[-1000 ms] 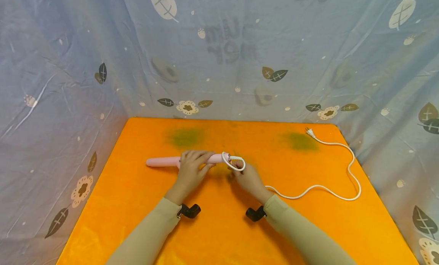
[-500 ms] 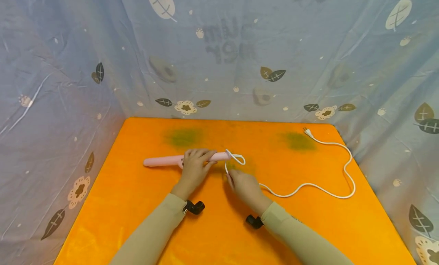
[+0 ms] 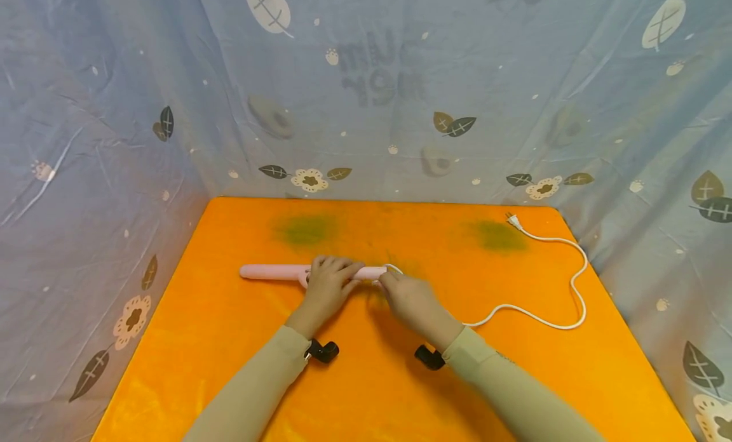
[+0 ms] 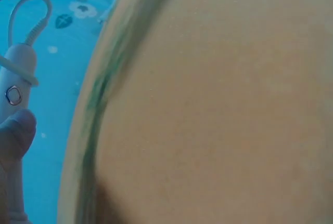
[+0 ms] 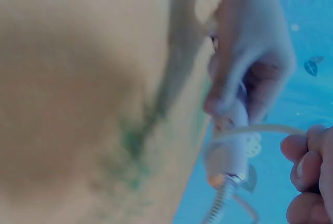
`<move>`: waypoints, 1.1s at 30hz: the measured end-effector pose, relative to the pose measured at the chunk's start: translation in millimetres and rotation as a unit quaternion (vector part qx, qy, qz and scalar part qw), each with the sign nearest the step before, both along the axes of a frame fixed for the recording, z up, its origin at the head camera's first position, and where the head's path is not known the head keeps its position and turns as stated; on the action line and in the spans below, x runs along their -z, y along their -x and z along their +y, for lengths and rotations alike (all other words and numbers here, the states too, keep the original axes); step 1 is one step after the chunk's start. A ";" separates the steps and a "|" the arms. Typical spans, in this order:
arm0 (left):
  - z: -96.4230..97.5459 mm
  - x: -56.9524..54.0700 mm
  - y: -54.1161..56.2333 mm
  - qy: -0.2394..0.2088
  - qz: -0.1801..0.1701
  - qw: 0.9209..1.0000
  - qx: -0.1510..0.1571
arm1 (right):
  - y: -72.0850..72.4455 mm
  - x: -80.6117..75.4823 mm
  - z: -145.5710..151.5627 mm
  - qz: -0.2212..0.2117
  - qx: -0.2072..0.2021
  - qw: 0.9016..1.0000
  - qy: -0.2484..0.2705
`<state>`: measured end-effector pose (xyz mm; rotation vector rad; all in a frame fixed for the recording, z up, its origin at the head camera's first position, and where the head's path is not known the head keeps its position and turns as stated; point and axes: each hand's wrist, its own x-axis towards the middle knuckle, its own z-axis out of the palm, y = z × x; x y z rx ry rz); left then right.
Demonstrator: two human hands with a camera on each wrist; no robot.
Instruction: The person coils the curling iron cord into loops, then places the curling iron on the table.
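A pink curling iron [image 3: 271, 272] lies crosswise in the head view, barrel to the left and handle to the right. My left hand [image 3: 326, 293] grips it around the handle, thumb near a round button [image 4: 14, 95] in the left wrist view. At the handle's end my right hand [image 3: 419, 307] pinches the white cord [image 5: 265, 129]. The right wrist view has the cord crossing over the handle [image 5: 229, 154] and stretching to the right fingertips. From the handle's tip the ribbed cord sleeve [image 5: 216, 206] bends away in a loop.
The cord's loose length [image 3: 572, 283] snakes over the orange table [image 3: 366, 391] to the right and ends in a two-pin plug [image 3: 515, 221] near the back right corner. Patterned blue-grey curtains [image 3: 366, 112] stand around the back and sides.
My right hand pulled the cord down below the handle, then moved up to the handle's end. The left hand keeps its grip; the handle end tilted up, then came back level.
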<state>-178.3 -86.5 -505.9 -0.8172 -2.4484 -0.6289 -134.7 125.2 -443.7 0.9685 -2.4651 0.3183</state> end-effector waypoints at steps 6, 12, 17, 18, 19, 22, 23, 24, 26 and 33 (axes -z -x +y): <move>-2.5 1.9 -3.2 0.010 0.016 1.000 0.018 | 16.2 -15.8 7.7 -0.020 0.002 1.000 -0.008; -6.3 1.6 -6.8 0.008 0.040 0.998 0.039 | 34.6 -22.5 18.8 -0.036 -0.012 0.999 0.018; -10.5 -0.2 -12.4 0.010 0.051 0.997 0.057 | 43.1 -26.3 25.2 -0.086 -0.003 0.995 0.052; -11.3 -1.0 -13.4 0.009 0.053 0.997 0.059 | 44.6 -26.5 26.2 -0.103 0.004 0.993 0.058; -11.8 -1.7 -14.6 0.005 0.053 0.997 0.063 | 45.8 -26.5 27.5 -0.124 0.010 0.990 0.066; -13.3 -4.5 -17.7 -0.008 0.057 0.996 0.068 | 49.5 -24.2 31.4 -0.178 0.026 0.980 0.088; -13.8 -5.5 -18.5 -0.013 0.057 0.996 0.068 | 50.6 -22.8 32.6 -0.193 0.027 0.976 0.097; -14.4 -6.6 -19.2 -0.017 0.057 0.996 0.068 | 51.7 -20.8 34.0 -0.206 0.029 0.972 0.106; -15.5 -8.4 -20.1 -0.025 0.055 0.996 0.069 | 53.8 -15.4 36.0 -0.227 0.031 0.965 0.127; -16.4 -13.2 -19.4 -0.044 0.051 0.996 0.065 | 56.8 12.4 34.6 -0.286 0.050 0.947 0.140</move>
